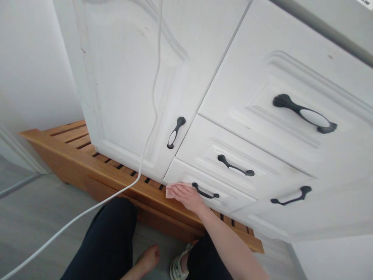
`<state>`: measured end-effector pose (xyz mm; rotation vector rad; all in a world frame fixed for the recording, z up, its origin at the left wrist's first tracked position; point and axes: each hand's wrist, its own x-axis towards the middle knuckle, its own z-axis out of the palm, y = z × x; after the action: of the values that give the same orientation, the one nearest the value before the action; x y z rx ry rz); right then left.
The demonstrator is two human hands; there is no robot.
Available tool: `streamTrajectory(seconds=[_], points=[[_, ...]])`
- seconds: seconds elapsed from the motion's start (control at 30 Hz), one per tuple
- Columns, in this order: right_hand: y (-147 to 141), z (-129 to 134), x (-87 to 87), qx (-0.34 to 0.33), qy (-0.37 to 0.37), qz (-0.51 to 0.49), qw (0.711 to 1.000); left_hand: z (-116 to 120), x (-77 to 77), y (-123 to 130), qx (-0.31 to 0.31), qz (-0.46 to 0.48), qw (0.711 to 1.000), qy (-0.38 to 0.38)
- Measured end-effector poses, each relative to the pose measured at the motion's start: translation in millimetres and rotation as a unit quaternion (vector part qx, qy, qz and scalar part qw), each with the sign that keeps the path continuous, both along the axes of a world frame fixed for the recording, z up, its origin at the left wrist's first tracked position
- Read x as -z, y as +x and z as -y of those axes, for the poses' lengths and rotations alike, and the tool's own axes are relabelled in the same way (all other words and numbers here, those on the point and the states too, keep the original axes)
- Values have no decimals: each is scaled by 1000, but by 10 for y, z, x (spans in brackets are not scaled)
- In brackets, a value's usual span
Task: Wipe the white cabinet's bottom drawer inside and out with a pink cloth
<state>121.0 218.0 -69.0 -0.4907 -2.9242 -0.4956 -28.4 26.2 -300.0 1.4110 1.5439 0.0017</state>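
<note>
My right hand (186, 194) lies over a pale pinkish wipe or cloth (169, 192), pressing it with the fingers against the front of the lowest small drawer (233, 197), near its left end. The dark curved handle (205, 191) of that drawer is right beside the hand. My left hand (149, 257) hangs low between my knees, its fingers curled in; nothing shows in it. The white cabinet (125, 89) stands on a slatted wooden bench (72, 155), tilted in my view.
A white cable (87, 212) runs down the cabinet door, over the bench edge and off at lower left. Dark handles with white inlays, such as the upper drawer handle (304, 112), stick out from the fronts. My legs and a strapped shoe (177, 267) are close below the bench.
</note>
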Motion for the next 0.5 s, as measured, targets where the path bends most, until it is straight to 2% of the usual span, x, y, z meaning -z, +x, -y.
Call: streamTrajectory(seconds=[0.17, 0.33, 0.43, 0.5], points=[[822, 283, -78, 46, 4, 34, 998, 22, 26, -30, 11, -16, 1000, 8], [1696, 660, -151, 140, 27, 42, 989, 47, 49, -85, 39, -39, 998, 5], [2107, 933, -196, 230, 39, 24, 972, 52, 26, -85, 55, -55, 997, 6], [2281, 1101, -291, 310, 51, -21, 949, 60, 5, -69, 63, -63, 996, 1]])
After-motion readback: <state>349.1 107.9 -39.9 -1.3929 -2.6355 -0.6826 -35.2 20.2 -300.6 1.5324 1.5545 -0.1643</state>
